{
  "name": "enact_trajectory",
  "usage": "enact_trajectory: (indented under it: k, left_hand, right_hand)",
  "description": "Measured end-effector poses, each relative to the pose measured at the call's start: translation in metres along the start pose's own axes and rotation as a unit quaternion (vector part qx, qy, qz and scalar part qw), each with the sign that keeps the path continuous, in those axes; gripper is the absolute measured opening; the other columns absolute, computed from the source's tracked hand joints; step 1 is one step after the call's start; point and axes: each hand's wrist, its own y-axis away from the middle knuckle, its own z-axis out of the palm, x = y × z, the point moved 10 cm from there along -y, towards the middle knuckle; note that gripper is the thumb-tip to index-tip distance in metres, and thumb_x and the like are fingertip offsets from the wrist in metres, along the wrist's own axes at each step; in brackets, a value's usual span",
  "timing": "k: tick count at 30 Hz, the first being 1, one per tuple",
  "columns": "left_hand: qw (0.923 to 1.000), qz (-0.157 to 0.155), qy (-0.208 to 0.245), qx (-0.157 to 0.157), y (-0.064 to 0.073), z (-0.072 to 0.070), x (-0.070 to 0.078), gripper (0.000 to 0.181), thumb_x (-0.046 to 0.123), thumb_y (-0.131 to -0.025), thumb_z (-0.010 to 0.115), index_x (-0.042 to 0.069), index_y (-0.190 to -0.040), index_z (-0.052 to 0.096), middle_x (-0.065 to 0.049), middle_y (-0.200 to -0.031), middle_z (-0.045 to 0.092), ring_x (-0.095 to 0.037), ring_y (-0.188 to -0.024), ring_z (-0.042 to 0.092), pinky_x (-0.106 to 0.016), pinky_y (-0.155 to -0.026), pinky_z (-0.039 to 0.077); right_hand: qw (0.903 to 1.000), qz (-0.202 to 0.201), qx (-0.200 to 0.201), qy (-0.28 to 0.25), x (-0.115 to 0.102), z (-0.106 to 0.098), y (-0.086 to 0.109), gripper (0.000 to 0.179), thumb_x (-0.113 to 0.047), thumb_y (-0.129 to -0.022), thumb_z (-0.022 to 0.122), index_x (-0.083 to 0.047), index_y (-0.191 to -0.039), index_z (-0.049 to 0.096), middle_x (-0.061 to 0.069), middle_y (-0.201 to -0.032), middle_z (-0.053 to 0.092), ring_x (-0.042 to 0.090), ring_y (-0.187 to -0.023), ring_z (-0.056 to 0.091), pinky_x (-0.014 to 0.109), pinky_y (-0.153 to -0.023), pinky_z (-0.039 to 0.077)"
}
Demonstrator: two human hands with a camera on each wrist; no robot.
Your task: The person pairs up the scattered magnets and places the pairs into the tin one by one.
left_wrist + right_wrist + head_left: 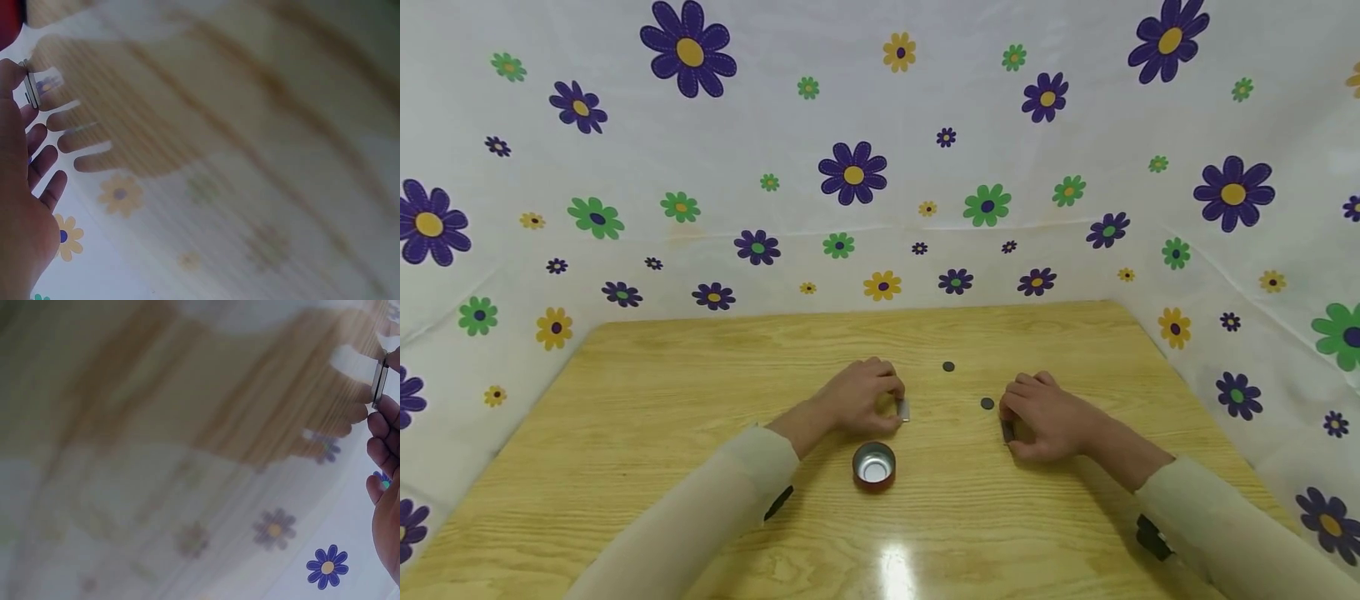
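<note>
Between thumb and forefinger, my left hand (863, 400) pinches a small thin silvery plate (904, 409) by its ends, upright at the tabletop. Seen edge-on in the left wrist view, the plate (31, 87) looks narrow and flat. My right hand (1054, 423) pinches a similar thin plate (1007, 431), its face dark in the head view; the right wrist view shows a silvery edge (379, 382). Two dark grey discs lie flat between the hands: a nearer disc (987, 403) just beside the right fingertips, and a farther disc (948, 367).
A small round metal cup (876, 485), reddish outside and silver inside, stands just in front of the left hand. The wooden table (700, 367) ends at a white flower-printed cloth (745, 142) at the back and sides.
</note>
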Motion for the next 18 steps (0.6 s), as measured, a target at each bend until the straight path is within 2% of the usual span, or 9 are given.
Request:
enact_trajectory:
  k: [10, 18]
  left_hand:
    - [1.0000, 0.003, -0.001, -0.004, 0.001, 0.001, 0.003, 0.031, 0.042, -0.085, 0.068, 0.020, -0.107, 0.070, 0.004, -0.106, 0.062, -0.015, -0.095, 0.052, -0.036, -0.085, 0.046]
    - [0.9999, 0.003, -0.017, 0.001, 0.001, -0.003, 0.004, 0.030, 0.042, -0.085, 0.068, 0.020, -0.106, 0.070, 0.005, -0.104, 0.061, -0.015, -0.095, 0.052, -0.036, -0.086, 0.044]
  right_hand:
    - [0.9999, -0.013, -0.003, -0.001, -0.008, 0.004, -0.008, 0.027, -0.037, -0.080, 0.070, -0.020, -0.097, 0.060, -0.008, -0.092, 0.053, 0.012, -0.085, 0.039, 0.036, -0.081, 0.031]
    - [0.9995, -0.031, 0.008, 0.008, -0.019, -0.002, -0.016, 0.026, -0.035, -0.079, 0.069, -0.018, -0.097, 0.061, -0.007, -0.091, 0.054, 0.013, -0.085, 0.040, 0.038, -0.082, 0.031]
